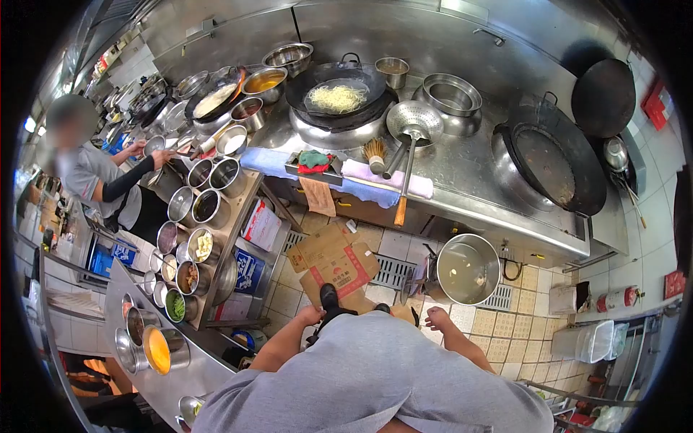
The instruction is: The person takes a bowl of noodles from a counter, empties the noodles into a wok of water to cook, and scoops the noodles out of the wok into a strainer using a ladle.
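My left hand (311, 315) hangs beside my body, its fingers loosely curled, above the floor near a flattened cardboard box (310, 254); whether anything is in it is too small to see. My right hand (437, 318) is on the other side of my body, fingers a little apart and holding nothing, just below a large metal pot (468, 245) of cloudy liquid. In front of me, a wok (296, 90) holds pale noodles (336, 99). A perforated strainer (414, 121) lies on the counter, its wooden-ended handle pointing toward me.
Metal containers of ingredients (204, 247) fill a shelf on the left. Beyond it stands a co-worker (94, 173) with both hands near a ladle and pans. A second wok (546, 167) is on the right. Towels (267, 162) line the counter's front edge. A floor drain (394, 273) lies ahead.
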`<state>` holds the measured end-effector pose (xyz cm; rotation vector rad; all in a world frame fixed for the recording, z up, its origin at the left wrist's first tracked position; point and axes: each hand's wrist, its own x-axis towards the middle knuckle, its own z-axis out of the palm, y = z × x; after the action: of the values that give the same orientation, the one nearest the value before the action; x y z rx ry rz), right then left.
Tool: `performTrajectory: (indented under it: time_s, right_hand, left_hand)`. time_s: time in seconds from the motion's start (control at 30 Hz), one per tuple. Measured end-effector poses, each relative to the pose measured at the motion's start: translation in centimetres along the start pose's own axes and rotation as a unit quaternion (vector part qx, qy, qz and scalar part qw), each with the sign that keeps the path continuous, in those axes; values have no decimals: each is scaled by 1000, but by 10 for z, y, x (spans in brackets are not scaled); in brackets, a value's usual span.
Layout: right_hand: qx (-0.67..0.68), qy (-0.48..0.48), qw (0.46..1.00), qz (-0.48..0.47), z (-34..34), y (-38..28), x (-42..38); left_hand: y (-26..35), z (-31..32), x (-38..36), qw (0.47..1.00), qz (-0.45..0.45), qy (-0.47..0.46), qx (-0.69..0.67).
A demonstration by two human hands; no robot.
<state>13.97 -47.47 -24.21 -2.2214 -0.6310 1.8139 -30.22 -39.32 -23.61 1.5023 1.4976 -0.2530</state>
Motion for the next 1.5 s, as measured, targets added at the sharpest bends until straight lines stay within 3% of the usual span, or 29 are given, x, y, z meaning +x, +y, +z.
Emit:
performTrajectory:
  time_s: [0.07,0.3,0.97,1.2,1.5]
  right_hand:
    - [1,-1,1000,-5,0,-3,-1]
    - [-8,-11,1000,-11,1,-15,-6]
    - [-3,-12,1000,-15,6,-3,1]
    - [-3,-18,1000,-4,2,-11,-9]
    - [9,1,1000,-8,1,-15,-15]
  left_hand:
    - [-3,2,0,998,-35,-11,-54]
    - [3,3,-6,996,-19,53,-71]
    - [-11,12,-4,988,-40,33,-144]
    - [-11,14,5,996,-5,33,-81]
    - [0,4,-9,995,-41,40,-81]
